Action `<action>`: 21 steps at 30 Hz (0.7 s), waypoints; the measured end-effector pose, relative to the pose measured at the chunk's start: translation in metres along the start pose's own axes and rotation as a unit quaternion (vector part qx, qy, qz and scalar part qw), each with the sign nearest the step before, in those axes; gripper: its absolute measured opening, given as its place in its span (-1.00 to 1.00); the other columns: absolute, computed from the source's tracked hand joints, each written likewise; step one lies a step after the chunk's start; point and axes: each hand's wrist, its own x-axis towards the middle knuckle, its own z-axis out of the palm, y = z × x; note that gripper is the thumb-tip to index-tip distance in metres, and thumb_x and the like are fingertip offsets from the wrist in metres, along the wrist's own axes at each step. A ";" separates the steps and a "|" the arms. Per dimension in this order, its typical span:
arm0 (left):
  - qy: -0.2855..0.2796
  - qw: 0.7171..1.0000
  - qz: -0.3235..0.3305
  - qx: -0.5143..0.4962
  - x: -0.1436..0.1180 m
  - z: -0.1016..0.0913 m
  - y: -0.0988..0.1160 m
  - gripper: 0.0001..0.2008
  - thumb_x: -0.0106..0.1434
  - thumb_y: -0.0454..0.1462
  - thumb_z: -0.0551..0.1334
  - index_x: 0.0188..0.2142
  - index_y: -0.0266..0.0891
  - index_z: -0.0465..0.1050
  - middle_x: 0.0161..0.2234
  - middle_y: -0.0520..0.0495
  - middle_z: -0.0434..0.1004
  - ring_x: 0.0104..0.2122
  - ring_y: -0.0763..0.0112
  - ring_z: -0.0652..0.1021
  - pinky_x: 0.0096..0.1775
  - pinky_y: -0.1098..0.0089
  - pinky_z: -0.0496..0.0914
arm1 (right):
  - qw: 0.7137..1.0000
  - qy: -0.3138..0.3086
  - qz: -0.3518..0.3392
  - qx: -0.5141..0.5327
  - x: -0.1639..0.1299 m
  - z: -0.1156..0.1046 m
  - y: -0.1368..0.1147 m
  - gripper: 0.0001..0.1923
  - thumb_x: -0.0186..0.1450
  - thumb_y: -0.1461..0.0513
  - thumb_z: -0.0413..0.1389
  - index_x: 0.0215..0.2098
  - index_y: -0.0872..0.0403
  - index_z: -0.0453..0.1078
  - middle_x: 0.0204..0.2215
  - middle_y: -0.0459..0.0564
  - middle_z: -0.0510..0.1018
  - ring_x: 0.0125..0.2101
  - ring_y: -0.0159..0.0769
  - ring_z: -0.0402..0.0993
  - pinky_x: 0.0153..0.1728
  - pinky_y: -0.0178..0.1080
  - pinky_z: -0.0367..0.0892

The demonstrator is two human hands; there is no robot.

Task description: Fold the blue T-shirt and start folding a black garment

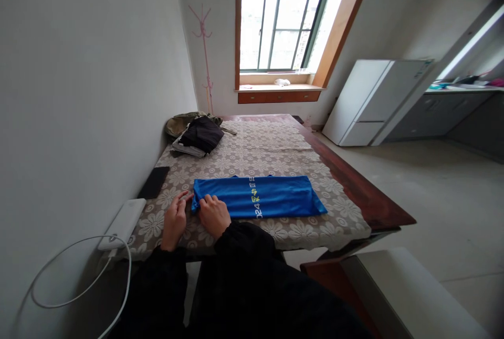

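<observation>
wooden table (366,197), lace cloth (271,152): blue shirt (260,197), dark clothes (199,133), phone (154,182), power bank (122,222).
</observation>
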 end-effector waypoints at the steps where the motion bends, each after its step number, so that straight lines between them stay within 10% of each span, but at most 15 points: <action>1: 0.010 1.000 -0.005 -0.012 0.000 -0.001 0.000 -0.56 0.44 -0.08 -0.02 0.17 -0.17 0.37 0.14 -0.20 0.58 0.08 0.16 0.61 0.14 0.13 0.49 | 1.000 0.004 0.012 0.018 0.001 0.000 0.001 -0.80 0.45 0.23 0.01 -0.11 0.07 0.47 -0.11 0.11 0.57 -0.09 -0.08 0.49 -0.19 -0.15 0.39; 5: 0.052 0.995 -0.036 -0.082 -0.004 -0.003 0.003 -0.53 0.43 0.03 0.01 0.14 -0.18 0.35 0.18 -0.27 0.52 0.00 0.12 0.65 -0.11 0.18 0.61 | 0.975 0.084 0.084 0.185 0.006 0.000 0.008 -0.78 0.48 0.19 0.00 -0.17 0.02 0.48 -0.15 0.02 0.59 -0.13 -0.19 0.52 -0.12 -0.20 0.37; 10: 0.007 0.947 -0.103 -0.305 -0.020 0.014 0.013 -0.43 0.41 0.13 0.02 0.19 -0.18 0.33 0.29 -0.30 0.41 0.17 0.09 0.56 0.12 0.07 0.53 | 0.855 0.221 0.112 0.457 0.004 -0.002 0.010 -0.73 0.46 0.15 0.02 0.01 0.01 0.48 0.03 0.04 0.62 0.05 -0.18 0.51 0.11 -0.15 0.35; 15: -0.115 0.929 -0.130 -0.327 -0.034 0.039 0.023 -0.14 0.34 0.31 -0.26 0.23 -0.15 0.40 0.19 -0.26 0.53 0.21 -0.04 0.52 0.10 -0.04 0.54 | 0.814 0.179 0.076 0.547 -0.008 -0.008 -0.011 -0.64 0.46 0.10 0.04 0.17 -0.04 0.45 0.12 -0.02 0.60 0.14 -0.14 0.50 0.21 -0.08 0.33; 21: 0.007 0.980 -0.020 -0.200 -0.033 0.048 0.016 -0.38 0.39 0.16 -0.11 0.24 0.02 0.38 0.05 -0.12 0.64 0.14 0.04 0.57 0.09 -0.01 0.55 | 0.831 0.080 0.021 0.551 -0.020 -0.013 -0.015 -0.55 0.39 -0.02 0.19 0.20 -0.10 0.45 0.36 -0.06 0.36 0.36 -0.06 0.24 0.39 0.04 0.08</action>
